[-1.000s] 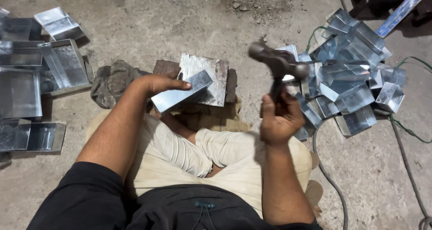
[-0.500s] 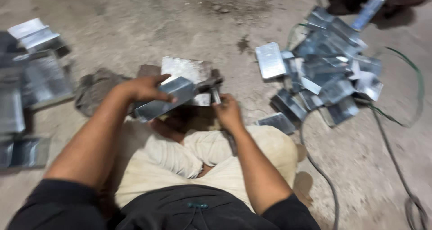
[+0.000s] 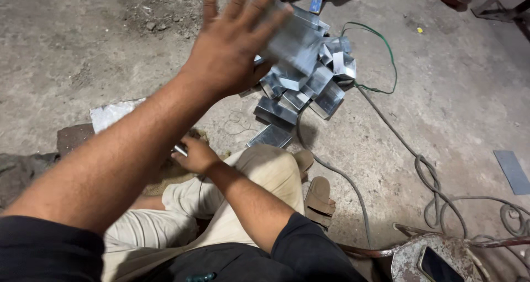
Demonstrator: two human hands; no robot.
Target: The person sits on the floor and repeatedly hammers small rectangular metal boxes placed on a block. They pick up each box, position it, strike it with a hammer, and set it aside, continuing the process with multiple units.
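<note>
My left hand [image 3: 232, 44] is raised with its fingers spread wide, and my forearm crosses the middle of the view. Just past its fingertips a folded shiny sheet-metal piece [image 3: 295, 39] shows as a blur, over a pile of similar metal pieces [image 3: 309, 89] on the concrete floor. My right hand [image 3: 196, 156] rests low by my knee, closed around a hammer [image 3: 180, 149]; only a short shiny end of it sticks out. A flat metal plate [image 3: 110, 115] lies on a brown block [image 3: 74, 138] behind my left arm.
Grey cables [image 3: 430, 177] and a green wire [image 3: 381, 44] trail across the floor on the right. A sandal [image 3: 320, 196] lies by my leg. A phone [image 3: 436, 265] sits on a rusty metal seat [image 3: 408, 257] at the bottom right. A flat grey piece [image 3: 513, 171] lies far right.
My left hand lifted the folded metal piece off the plate and swung it up and right toward the pile, fingers opening. My right hand brought the hammer down to my lap. The view turned right.
</note>
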